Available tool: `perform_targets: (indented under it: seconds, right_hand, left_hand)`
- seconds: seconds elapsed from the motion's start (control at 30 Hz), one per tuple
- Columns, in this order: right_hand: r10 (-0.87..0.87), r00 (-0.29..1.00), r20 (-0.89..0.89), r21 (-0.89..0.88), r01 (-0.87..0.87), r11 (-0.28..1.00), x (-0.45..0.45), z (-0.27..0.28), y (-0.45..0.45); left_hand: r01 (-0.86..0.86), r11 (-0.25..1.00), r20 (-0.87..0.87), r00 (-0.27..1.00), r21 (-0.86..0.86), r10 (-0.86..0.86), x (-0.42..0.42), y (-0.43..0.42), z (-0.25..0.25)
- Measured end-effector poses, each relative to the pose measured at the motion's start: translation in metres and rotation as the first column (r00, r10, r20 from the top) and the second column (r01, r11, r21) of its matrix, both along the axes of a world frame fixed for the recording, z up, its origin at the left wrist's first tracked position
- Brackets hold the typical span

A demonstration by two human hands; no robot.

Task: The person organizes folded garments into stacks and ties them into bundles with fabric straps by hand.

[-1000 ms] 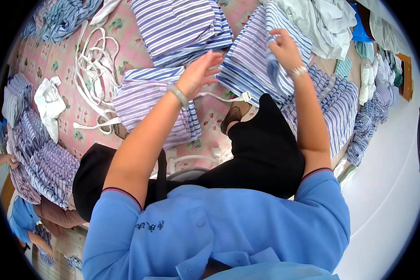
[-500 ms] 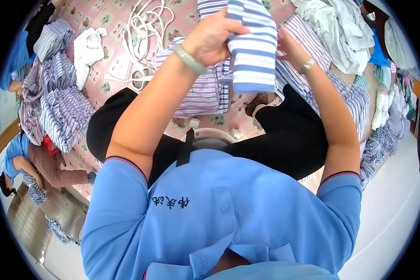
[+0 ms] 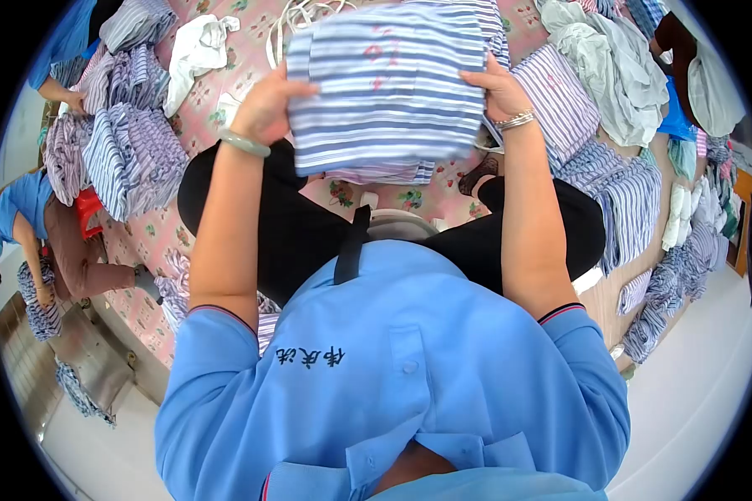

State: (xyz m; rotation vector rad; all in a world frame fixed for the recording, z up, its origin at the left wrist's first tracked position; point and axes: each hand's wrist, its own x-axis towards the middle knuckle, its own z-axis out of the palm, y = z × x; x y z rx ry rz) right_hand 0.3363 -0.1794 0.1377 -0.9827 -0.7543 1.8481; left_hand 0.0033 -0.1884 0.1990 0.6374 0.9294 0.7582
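Observation:
A folded blue-and-white striped garment point(image 3: 384, 125) with red marks on its upper part is held up in front of me, blurred by motion. My left hand point(image 3: 269, 107) grips its left edge, thumb on the front. On the opposite edge, my right hand point(image 3: 503, 90) holds it the same way, with the fingers mostly hidden behind. Below the garment, the edge of a striped stack point(image 3: 392, 174) shows between my knees. To the right of my right hand lies a folded purple-striped garment point(image 3: 557, 104), also with a red mark.
Striped clothes are heaped at left point(image 3: 134, 159), beside a white cloth point(image 3: 199, 58). White straps point(image 3: 284, 33) lie behind the garment. Pale green cloths point(image 3: 614, 75) and striped piles point(image 3: 618, 196) are on the right. A co-worker point(image 3: 67, 234) handles striped cloth at far left.
The striped garment has turned from a narrow shape in my left hand to a broad face stretched between both hands. My right hand has closed on its right edge. The view has shifted slightly.

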Motion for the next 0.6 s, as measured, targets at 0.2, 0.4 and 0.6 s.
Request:
perform_targets:
  seconds: [0.2, 0.4, 0.6]
  right_hand:
    - [0.014, 0.992, 0.129, -0.101, -0.001, 0.995, -0.037, -0.048, -0.02]
    - [0.119, 0.869, 0.48, -0.06, -0.103, 0.993, -0.041, -0.134, -0.043]
    - [0.35, 0.519, 0.78, -0.356, -0.092, 0.93, -0.031, -0.225, -0.088]
  left_hand:
    - [-0.034, 0.998, -0.187, 0.982, -0.059, 0.023, -0.008, -0.02, -0.05]
    - [0.234, 0.959, -0.733, 0.623, -0.16, -0.274, -0.027, -0.032, -0.131]
    - [0.615, 0.668, -0.87, -0.058, -0.418, -0.49, 0.007, -0.05, -0.195]
